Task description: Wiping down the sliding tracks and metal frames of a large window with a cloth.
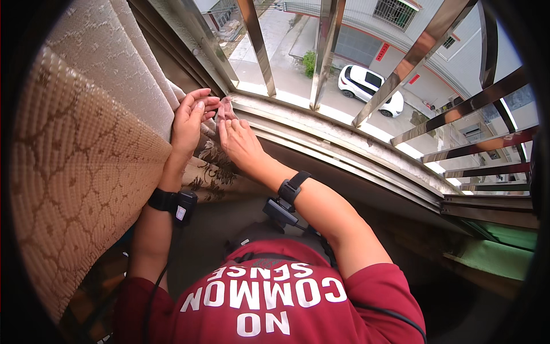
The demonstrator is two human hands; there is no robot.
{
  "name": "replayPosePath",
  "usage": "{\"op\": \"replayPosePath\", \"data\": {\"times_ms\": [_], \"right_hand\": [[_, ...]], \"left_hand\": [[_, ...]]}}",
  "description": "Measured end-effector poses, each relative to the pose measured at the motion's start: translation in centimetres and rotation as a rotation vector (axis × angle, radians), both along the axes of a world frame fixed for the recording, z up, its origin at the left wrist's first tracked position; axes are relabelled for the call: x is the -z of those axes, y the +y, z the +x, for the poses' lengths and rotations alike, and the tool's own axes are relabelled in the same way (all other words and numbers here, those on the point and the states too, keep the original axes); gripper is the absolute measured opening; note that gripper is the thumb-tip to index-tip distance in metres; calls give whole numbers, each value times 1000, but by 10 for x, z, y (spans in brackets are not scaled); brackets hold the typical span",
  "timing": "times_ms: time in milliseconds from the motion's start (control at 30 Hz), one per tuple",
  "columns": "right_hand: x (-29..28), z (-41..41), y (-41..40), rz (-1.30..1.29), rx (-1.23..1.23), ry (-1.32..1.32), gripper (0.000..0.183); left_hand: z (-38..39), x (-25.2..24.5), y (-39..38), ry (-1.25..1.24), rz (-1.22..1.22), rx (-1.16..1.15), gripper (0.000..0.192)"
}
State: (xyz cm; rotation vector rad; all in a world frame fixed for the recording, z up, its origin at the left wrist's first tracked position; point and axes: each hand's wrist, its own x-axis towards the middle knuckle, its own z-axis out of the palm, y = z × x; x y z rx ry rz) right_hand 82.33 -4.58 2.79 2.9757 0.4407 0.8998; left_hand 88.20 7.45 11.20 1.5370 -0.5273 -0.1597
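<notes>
At the window's left corner, my right hand (241,142) has its fingers bent around a small, pinkish see-through piece (226,109), perhaps plastic film. Its far end stands up by the frame. Just left of it is my left hand (189,122), palm turned inward and fingers loosely apart, with nothing visible in them. The left wrist lies against the gathered edge of a beige patterned curtain (86,163). A pale curtain (107,56) hangs behind that hand. Below both hands are folds of dark floral curtain fabric (215,165).
The metal window track (326,148) runs from the hands to the lower right. Steel security bars (397,73) stand outside it, with a white car (369,88) on the street below. Black devices are strapped to the left wrist (184,206) and right wrist (281,210), with cables.
</notes>
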Motion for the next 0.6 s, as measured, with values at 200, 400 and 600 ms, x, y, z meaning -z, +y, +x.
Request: {"op": "replayPosePath", "data": {"times_ms": [200, 400, 600], "right_hand": [[1, 19, -4, 106, -63, -54, 14], [2, -59, -78, 215, -24, 21, 20], [-3, -69, -77, 801, 31, -64, 16]], "left_hand": [[7, 11, 15, -110, 71, 16, 25], [10, 18, 49, -195, 383, -56, 20], [3, 31, 34, -559, 766, 94, 29]]}}
